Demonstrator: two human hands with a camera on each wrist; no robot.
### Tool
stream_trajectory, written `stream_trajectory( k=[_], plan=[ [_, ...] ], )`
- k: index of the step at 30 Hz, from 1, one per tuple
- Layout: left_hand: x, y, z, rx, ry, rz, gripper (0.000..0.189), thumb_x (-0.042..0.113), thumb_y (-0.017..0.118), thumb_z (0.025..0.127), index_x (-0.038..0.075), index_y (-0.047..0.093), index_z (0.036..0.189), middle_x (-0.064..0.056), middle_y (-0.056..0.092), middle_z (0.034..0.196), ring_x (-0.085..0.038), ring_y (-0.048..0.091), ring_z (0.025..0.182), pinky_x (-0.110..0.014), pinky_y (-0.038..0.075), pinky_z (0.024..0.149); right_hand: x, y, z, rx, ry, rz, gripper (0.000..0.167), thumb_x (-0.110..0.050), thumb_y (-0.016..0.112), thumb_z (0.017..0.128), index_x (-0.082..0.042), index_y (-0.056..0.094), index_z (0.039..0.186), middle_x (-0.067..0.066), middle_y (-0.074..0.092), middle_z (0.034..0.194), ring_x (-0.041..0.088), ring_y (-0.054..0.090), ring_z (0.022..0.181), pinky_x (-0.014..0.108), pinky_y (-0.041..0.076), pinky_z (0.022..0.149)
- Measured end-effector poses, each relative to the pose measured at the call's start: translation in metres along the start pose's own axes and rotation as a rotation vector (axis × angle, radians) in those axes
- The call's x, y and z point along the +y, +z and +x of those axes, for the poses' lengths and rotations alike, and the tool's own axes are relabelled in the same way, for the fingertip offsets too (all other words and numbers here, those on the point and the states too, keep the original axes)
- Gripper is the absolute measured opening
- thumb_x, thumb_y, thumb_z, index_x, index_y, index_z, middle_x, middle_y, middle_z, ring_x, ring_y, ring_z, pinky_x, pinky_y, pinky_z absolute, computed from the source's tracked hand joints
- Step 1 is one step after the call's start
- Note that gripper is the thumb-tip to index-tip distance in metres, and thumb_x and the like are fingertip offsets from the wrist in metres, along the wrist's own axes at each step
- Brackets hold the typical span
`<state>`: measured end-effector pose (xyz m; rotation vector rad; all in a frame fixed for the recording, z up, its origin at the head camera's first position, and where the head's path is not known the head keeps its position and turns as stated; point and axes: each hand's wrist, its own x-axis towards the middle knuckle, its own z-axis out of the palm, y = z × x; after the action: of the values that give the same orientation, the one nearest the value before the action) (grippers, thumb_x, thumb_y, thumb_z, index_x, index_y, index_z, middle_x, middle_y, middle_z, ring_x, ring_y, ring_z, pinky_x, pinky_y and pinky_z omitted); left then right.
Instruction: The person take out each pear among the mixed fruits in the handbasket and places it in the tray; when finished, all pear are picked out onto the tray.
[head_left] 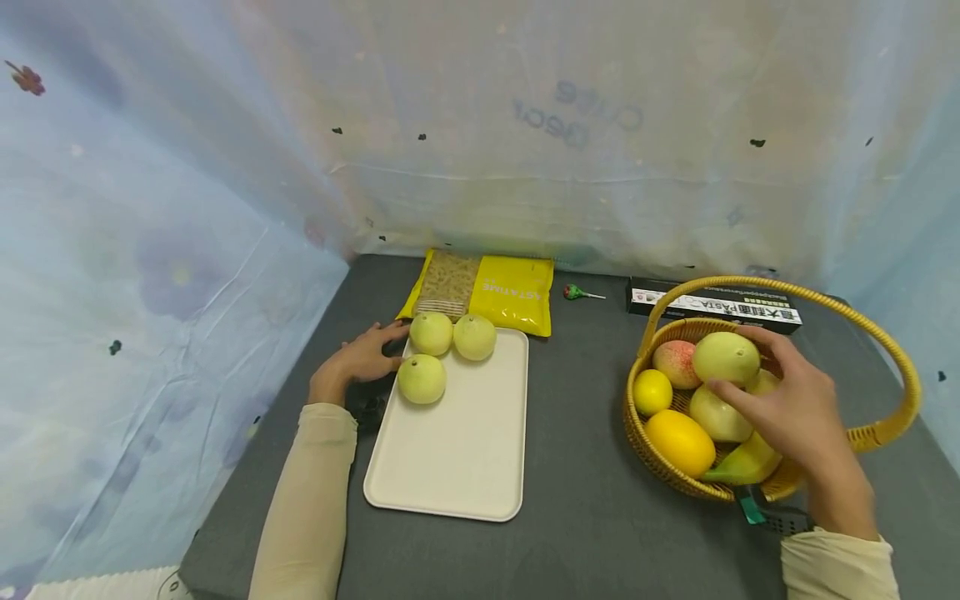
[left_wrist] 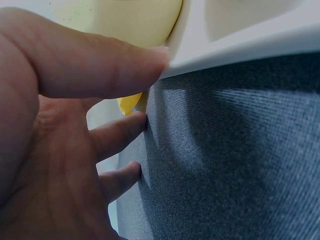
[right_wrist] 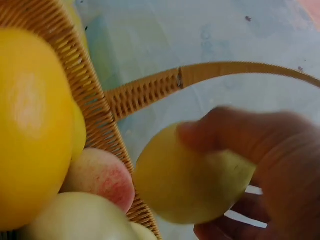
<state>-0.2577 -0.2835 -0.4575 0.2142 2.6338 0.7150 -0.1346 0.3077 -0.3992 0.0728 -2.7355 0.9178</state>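
Note:
My right hand [head_left: 802, 400] grips a pale yellow-green round fruit [head_left: 726, 358] over the wicker basket [head_left: 637, 429], thumb and fingers on opposite sides of it. Below it in the basket lie another pale round fruit [head_left: 720, 414], a pink-red peach [head_left: 676, 364], a small lemon [head_left: 652, 392], a larger yellow-orange fruit [head_left: 680, 442] and a banana [head_left: 746, 462]. My left hand [head_left: 366, 354] rests at the far left corner of the white tray [head_left: 465, 467], fingers extended. In the left wrist view its thumb [left_wrist: 105, 65] lies against the tray's rim. Three pale round fruits [head_left: 422, 379] sit at the tray's far end.
Behind the tray lies a yellow pasta bag [head_left: 513, 292]. A lollipop [head_left: 577, 292] is to its right, and a black pasta box [head_left: 652, 297] lies behind the basket. The basket's tall handle [head_left: 787, 287] arches over it near my right hand. A printed curtain [head_left: 465, 192] encloses the grey table [head_left: 577, 467].

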Motion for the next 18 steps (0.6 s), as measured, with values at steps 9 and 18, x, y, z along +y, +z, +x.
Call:
stream_trajectory(
  k=[9,18],
  plan=[
    [0.002,-0.002,-0.001,0.001,0.001,-0.005,0.073,0.030,0.065,0.110,0.023,0.032,0.175,-0.016,0.016,0.184,-0.050,-0.001,0.169,-0.095,-0.005,0.115,-0.024,-0.009,-0.013,0.012,-0.159,0.409,0.077,0.014,0.083,0.088,-0.006,0.058,0.158,-0.002,0.061,0.152,-0.001,0.062,0.130,0.006,0.052,0.101],
    [0.003,-0.001,-0.002,0.000,-0.002,-0.008,0.074,0.031,0.065,0.110,0.022,0.033,0.175,-0.016,0.016,0.184,-0.050,-0.001,0.169,-0.095,-0.006,0.115,-0.054,0.007,-0.013,-0.165,-0.299,0.773,0.079,0.030,0.074,0.082,0.010,0.053,0.155,0.025,0.053,0.157,0.019,0.064,0.131,0.019,0.056,0.107]
  ],
)
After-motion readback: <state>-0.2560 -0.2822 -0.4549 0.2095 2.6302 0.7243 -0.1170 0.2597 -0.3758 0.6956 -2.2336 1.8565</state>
